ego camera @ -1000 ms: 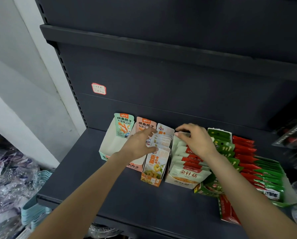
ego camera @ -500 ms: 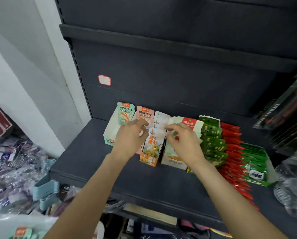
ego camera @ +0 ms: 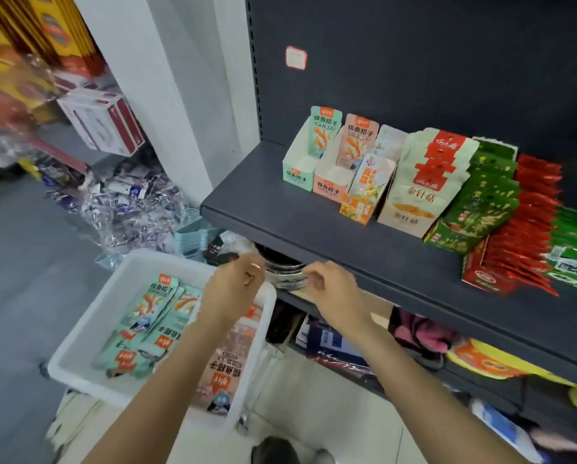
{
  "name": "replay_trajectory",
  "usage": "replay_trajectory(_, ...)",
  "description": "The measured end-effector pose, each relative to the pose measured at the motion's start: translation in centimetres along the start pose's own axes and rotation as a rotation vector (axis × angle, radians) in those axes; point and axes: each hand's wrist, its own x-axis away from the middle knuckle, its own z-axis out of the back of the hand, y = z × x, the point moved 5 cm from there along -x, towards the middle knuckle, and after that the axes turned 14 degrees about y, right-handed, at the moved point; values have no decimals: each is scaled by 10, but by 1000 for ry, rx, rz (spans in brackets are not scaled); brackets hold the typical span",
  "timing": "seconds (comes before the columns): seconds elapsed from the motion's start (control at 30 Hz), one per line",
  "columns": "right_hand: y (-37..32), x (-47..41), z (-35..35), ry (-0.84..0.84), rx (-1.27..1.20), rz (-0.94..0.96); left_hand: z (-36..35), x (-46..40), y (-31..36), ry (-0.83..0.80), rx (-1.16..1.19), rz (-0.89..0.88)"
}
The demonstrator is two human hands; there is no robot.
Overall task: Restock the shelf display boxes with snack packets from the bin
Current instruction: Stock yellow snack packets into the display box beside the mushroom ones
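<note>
Hovering over the white bin (ego camera: pixel 79 346), the left hand (ego camera: pixel 228 291) has its fingers loosely curled with nothing between them; its grip is empty. Just to its right, the right hand (ego camera: pixel 334 296) hangs in front of the dark shelf (ego camera: pixel 314 229) edge, fingers likewise relaxed and holding nothing. Below and to the left of the left grip, mint-green snack packets (ego camera: pixel 146 326) lie fanned in the bin, and directly under the left forearm lie pink snack packets (ego camera: pixel 220 373). Up and to the right of both grips, on the shelf, stands the mint display box (ego camera: pixel 297 174), with only its upright back card showing and its tray looking bare, touching the pink display box (ego camera: pixel 330 185) beside it. Further right along the shelf come a small orange-and-white box (ego camera: pixel 364 199), a cream box of packets with a red label (ego camera: pixel 421 195), then green packets (ego camera: pixel 481 202) and red packets (ego camera: pixel 528 229), all packed side by side.
</note>
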Motion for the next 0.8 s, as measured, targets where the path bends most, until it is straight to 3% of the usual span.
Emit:
replay_trajectory(0.23,-29,40,-105,-169,-54,-90,23,28,-137,-131,2,242)
replay_trajectory(0.37,-50,51,-157,-188,-93,-157,24,23,-192,-328,-104,161)
replay_trajectory(0.5,-59,67,-211,-255,-26,-237,19,24,-230,-543,-131,121)
replay_trajectory(0.7,-62,98,-259,-440,221,-232,13,28,-257,-598,90,370)
replay_trajectory(0.8,-68,106,-264,-428,291,-215,5,29,-256,-632,115,372)
